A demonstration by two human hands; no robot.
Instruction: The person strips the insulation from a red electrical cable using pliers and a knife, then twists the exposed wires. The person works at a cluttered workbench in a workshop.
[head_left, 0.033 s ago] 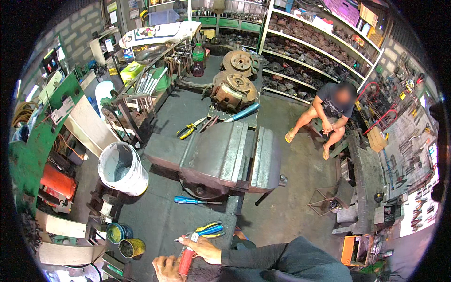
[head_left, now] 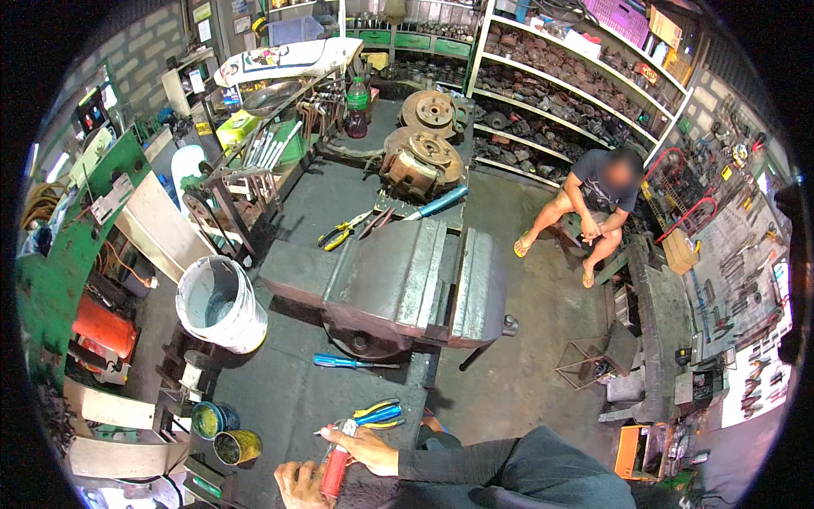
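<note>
At the bottom of the head view, my right hand (head_left: pixel 373 450) is closed around the upper part of a small red-and-white tube (head_left: pixel 336 472), thumb and fingers pointing left. My left hand (head_left: pixel 301 485) curls against the tube's lower left side, its fingertips partly hidden. Just beyond my right hand lie pliers (head_left: pixel 380 413) with blue and yellow handles, on the dark bench top (head_left: pixel 288 399). Farther up the bench is a screwdriver (head_left: pixel 337 360) with a blue handle, in front of a large steel bench vise (head_left: pixel 390 280).
A white bucket (head_left: pixel 254 327) and two small paint-stained tins (head_left: pixel 237 447) stand at the left. Brake discs (head_left: pixel 428 110), yellow-handled pliers (head_left: pixel 337 235) and a green-capped bottle (head_left: pixel 357 114) lie beyond the vise. At right, a person (head_left: pixel 604 187) sits before shelves of parts (head_left: pixel 564 93).
</note>
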